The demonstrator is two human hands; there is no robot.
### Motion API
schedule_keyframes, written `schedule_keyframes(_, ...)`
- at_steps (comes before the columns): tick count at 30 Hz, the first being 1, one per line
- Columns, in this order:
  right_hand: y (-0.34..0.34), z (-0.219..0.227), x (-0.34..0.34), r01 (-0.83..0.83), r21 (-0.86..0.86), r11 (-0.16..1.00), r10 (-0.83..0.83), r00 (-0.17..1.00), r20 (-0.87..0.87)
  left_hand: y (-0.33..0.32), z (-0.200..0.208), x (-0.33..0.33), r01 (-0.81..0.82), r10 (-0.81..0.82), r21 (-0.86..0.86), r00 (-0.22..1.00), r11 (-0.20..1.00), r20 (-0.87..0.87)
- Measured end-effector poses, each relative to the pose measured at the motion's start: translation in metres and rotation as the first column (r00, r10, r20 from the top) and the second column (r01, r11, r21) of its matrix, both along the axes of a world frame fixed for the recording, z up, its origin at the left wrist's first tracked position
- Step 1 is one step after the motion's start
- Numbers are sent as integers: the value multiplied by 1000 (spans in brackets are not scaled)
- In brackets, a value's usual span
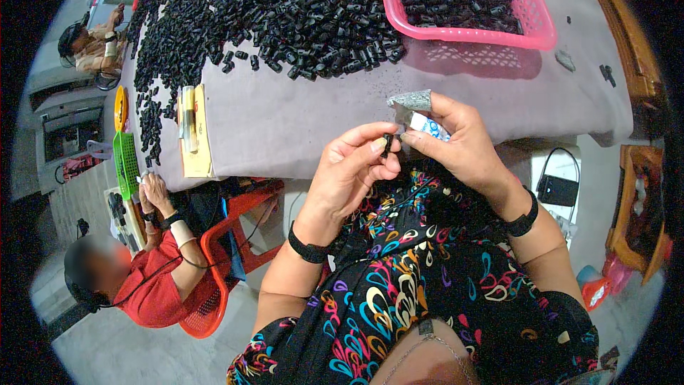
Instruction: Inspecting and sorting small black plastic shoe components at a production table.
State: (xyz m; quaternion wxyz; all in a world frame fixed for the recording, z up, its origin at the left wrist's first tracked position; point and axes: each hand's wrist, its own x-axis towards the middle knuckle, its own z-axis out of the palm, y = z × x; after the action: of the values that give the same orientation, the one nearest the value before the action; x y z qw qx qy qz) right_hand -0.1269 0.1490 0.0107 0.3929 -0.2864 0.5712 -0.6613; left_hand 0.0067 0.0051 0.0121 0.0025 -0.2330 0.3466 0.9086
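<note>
In front of my chest, my left hand (pixel 362 165) pinches a small black plastic piece (pixel 387 145) between thumb and fingers. Close beside it, my right hand (pixel 459 135) is closed on a white block in a blue-and-white sleeve (pixel 430 127), which looks like an eraser. Silvery grey tape (pixel 411 100) wraps the tip of my right index finger. The thumb of that hand comes right up to the black piece; whether they touch I cannot tell. Both hands are above the table's near edge.
A big heap of black plastic pieces (pixel 306 14) covers the far left of the grey-covered table (pixel 263 125). More fill a pink basket (pixel 467 34) at the far right. A yellow pad (pixel 201 132) bears a capped pen-like tube (pixel 189 117). A co-worker in red (pixel 153 281) sits left, near a green basket (pixel 126 164).
</note>
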Motion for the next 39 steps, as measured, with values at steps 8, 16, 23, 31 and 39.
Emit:
schedule_keyframes(8, -2, 1, 2, -25, -42, 999, 27, 999, 32, -6, -9, 3, -69, 69, 2, 996, 998, -58)
schedule_keyframes(16, 1, -2, 2, -79, 22, 997, 81, 987, -141, -6, -2, 5, -146, 146, -11, 989, 989, 17)
schedule_keyframes(23, 0, 4, 4, -141, -9, 990, 141, 987, 77, -5, -4, 4, -164, 164, 9, 986, 986, -8)
schedule_keyframes(31, 4, 8, 3, -284, 78, 956, 275, 955, 109, 2, -2, -2, -189, 189, 32, 982, 981, -3)
schedule_keyframes(39, 3, 5, 7, -238, 58, 970, 237, 971, 27, 7, 0, -2, -212, 210, 83, 977, 974, 42)
